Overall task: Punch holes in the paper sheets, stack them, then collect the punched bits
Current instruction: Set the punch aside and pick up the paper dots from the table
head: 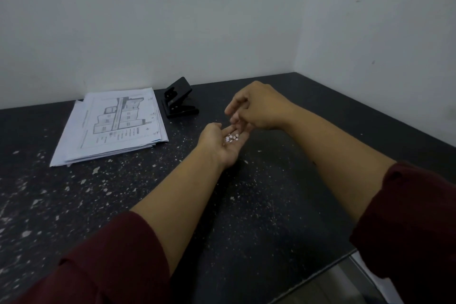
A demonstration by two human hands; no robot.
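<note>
A dark speckled countertop (148, 195) is seen from above, closed off at the back and on the right by pale walls (172, 20) that meet in a corner at the upper right. The near edge of the countertop runs diagonally at the lower right, where a strip of floor is visible below it.

The left hand (223, 142) is held palm up and cupped just above the surface, and a small cluster of white punched bits (231, 138) is carried in the palm. The right hand (256, 108) is held directly over the left fingertips, its fingers curled downward and drawn together in a narrow pinch; whether a bit is held between them cannot be told. Both forearms are bare, with dark red sleeves (407, 224) pushed up towards the elbows.

The stack of paper sheets (111, 126) is laid at the left rear of the countertop, slightly fanned at its lower corner, with a printed plan drawing on the top sheet. The black hole punch (179, 99) is set just beside the right edge of the stack, close to the back wall, with its lever raised.

Open surface is left between the hands and the right wall, and across the whole near left. Pale flecks in the stone are scattered around the hands, so loose bits on the surface cannot be told apart from them.
</note>
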